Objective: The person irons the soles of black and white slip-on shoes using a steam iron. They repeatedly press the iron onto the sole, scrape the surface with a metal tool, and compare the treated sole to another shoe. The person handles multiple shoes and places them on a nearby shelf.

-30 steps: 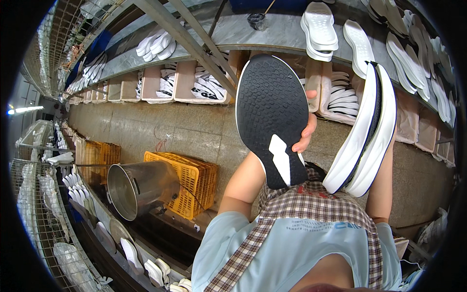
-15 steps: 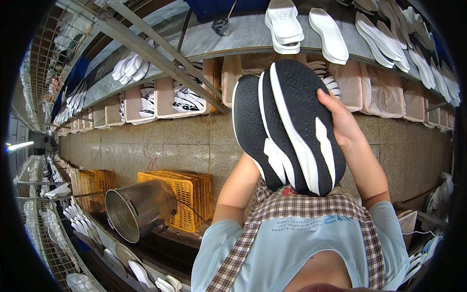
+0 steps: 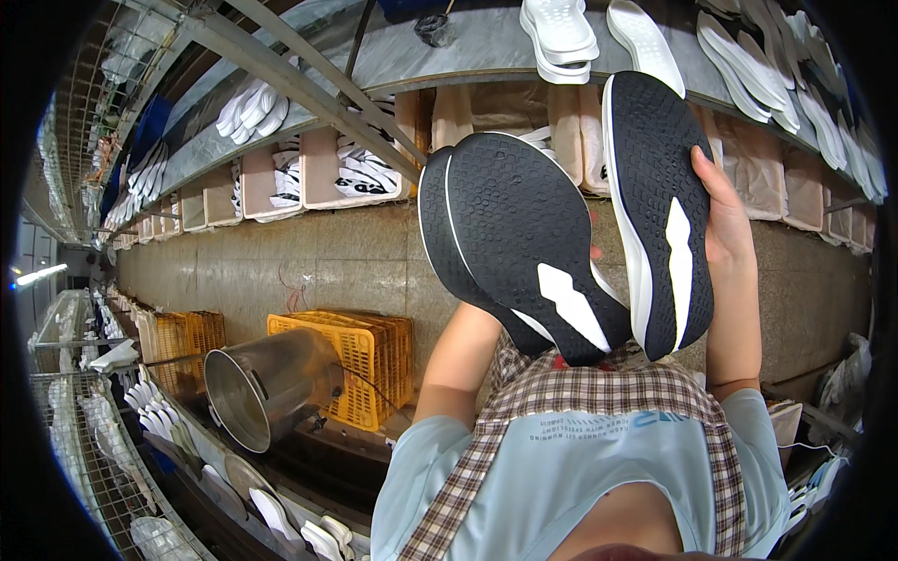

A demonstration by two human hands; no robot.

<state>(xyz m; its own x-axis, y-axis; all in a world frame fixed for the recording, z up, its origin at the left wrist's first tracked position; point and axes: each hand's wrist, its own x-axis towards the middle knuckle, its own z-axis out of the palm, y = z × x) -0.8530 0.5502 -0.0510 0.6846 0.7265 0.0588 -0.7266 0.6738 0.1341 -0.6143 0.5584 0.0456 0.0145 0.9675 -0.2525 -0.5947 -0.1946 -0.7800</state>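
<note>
Black shoe soles with white edges and white inlays are held up before my chest, treads facing me. My right hand (image 3: 730, 220) grips one sole (image 3: 659, 159) at its right edge, thumb on the tread. To its left, two overlapping soles (image 3: 519, 215) rest in my left hand (image 3: 596, 252). Most of that hand is hidden behind them; only fingertips show at their right edge. A gap lies between the single sole and the pair, widest at the top.
Ahead runs a grey bench (image 3: 496, 47) with white soles (image 3: 645, 42) and a small dark pot (image 3: 434, 31). Lined bins (image 3: 271, 187) stand beneath it, some holding white-and-black pieces. At left are a metal drum (image 3: 271, 383), yellow crates (image 3: 374, 355) and wire racks (image 3: 84, 449).
The soles were bunched together before. My right hand has moved right and slightly up with one sole, parting it from the others, which have shifted left and fanned out.
</note>
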